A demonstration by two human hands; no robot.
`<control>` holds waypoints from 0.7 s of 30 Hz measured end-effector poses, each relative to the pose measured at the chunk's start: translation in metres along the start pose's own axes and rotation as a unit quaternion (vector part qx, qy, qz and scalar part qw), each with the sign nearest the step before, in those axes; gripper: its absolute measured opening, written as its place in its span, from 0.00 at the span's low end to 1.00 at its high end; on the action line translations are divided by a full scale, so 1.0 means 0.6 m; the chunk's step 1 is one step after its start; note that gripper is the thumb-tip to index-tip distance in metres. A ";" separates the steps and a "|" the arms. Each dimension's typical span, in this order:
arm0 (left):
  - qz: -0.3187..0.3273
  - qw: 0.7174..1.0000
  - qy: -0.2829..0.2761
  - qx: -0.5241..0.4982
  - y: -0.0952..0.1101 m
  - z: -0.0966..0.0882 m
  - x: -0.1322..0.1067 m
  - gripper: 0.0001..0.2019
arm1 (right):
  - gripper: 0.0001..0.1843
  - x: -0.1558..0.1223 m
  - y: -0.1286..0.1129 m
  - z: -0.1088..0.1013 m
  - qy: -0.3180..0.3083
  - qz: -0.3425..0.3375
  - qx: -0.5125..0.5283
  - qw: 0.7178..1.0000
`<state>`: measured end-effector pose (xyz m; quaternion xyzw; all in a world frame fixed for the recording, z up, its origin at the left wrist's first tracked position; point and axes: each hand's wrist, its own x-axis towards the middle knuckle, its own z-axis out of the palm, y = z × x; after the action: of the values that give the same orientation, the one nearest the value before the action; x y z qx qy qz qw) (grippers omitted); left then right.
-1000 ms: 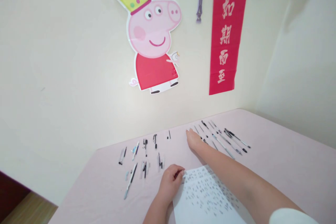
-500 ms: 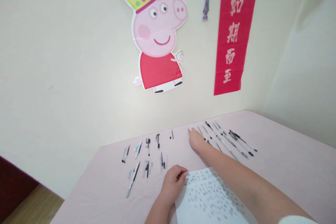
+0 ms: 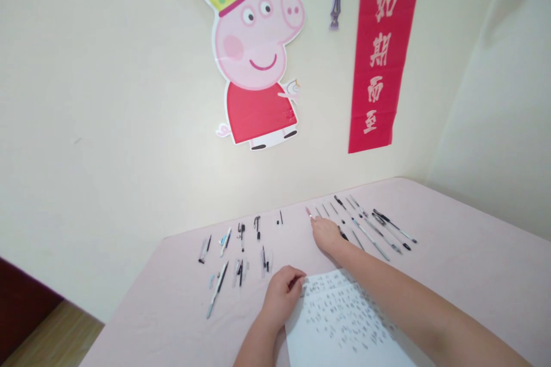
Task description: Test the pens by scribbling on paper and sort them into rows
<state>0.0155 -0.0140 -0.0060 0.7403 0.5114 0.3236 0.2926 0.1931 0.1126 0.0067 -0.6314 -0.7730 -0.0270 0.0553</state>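
Note:
My right hand (image 3: 327,234) reaches far across the pink table (image 3: 451,252), fingers closed round a thin pen refill whose tip (image 3: 308,211) sticks out beyond the fingertips. It sits at the left end of a row of pens and refills (image 3: 370,226). My left hand (image 3: 282,295) lies curled at the top left corner of a white sheet of handwritten paper (image 3: 344,327), fingers pinched on its edge.
Several pen parts, caps and barrels (image 3: 239,252) lie in rows left of centre. Behind the table, the cream wall carries a cartoon pig sticker (image 3: 253,51) and a red banner (image 3: 379,51). The table's left edge drops to a wooden floor (image 3: 51,338).
My right hand has drawn back slightly from the row, now holding a thin refill by its end. The camera view shifted a little. My left hand stays on the paper corner.

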 end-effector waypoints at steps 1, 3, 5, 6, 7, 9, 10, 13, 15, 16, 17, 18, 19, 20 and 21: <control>0.000 1.000 0.000 0.001 0.000 0.000 0.000 0.10 | 0.23 0.001 0.000 0.000 0.001 0.000 -0.001 1.000; 0.002 1.000 -0.001 0.001 0.000 0.001 0.000 0.10 | 0.22 0.003 0.000 0.000 0.002 -0.002 -0.001 1.000; 0.004 1.000 -0.001 0.000 0.000 0.000 0.001 0.10 | 0.22 0.004 0.001 -0.001 0.003 -0.004 -0.002 1.000; 0.004 1.000 0.000 -0.001 0.000 0.000 0.001 0.10 | 0.22 0.005 0.002 -0.002 0.003 -0.005 -0.001 1.000; 0.003 1.000 0.000 -0.002 0.000 0.000 0.001 0.10 | 0.22 0.005 0.003 -0.002 0.002 -0.006 -0.001 1.000; 0.002 1.000 0.000 -0.005 0.000 -0.001 0.001 0.10 | 0.22 0.004 0.004 -0.003 0.000 -0.008 0.000 1.000; 0.001 1.000 0.000 -0.006 0.000 0.000 0.001 0.10 | 0.22 0.004 0.005 -0.004 0.000 -0.009 0.001 1.000; -0.002 1.000 -0.001 -0.007 -0.001 0.000 0.001 0.10 | 0.22 0.003 0.008 -0.004 0.002 -0.008 0.004 1.000; -0.003 1.000 -0.001 -0.008 -0.003 0.000 0.002 0.10 | 0.21 0.001 0.010 -0.005 0.007 -0.006 0.008 1.000; -0.003 1.000 -0.001 -0.009 -0.003 0.000 0.002 0.10 | 0.21 0.001 0.010 -0.005 0.011 -0.006 0.011 1.000; -0.002 1.000 -0.002 -0.009 -0.003 0.000 0.002 0.10 | 0.21 0.000 0.010 -0.006 0.016 -0.007 0.015 1.000; -0.002 1.000 -0.003 -0.009 -0.002 0.000 0.002 0.10 | 0.22 -0.001 0.009 -0.007 0.021 -0.010 0.019 1.000; -0.001 1.000 -0.003 -0.008 -0.002 -0.001 0.002 0.10 | 0.22 -0.002 0.008 -0.009 0.026 -0.015 0.024 0.999; -0.001 1.000 -0.004 -0.007 -0.001 -0.002 0.002 0.10 | 0.22 -0.003 0.005 -0.010 0.031 -0.022 0.030 0.999; 0.000 1.000 -0.005 -0.007 0.000 -0.002 0.001 0.10 | 0.22 -0.004 0.003 -0.011 0.036 -0.031 0.036 0.998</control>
<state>0.0146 -0.0130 -0.0051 0.7400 0.5077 0.3234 0.3002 0.1954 0.1100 0.0132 -0.6034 -0.7902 -0.0238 0.1050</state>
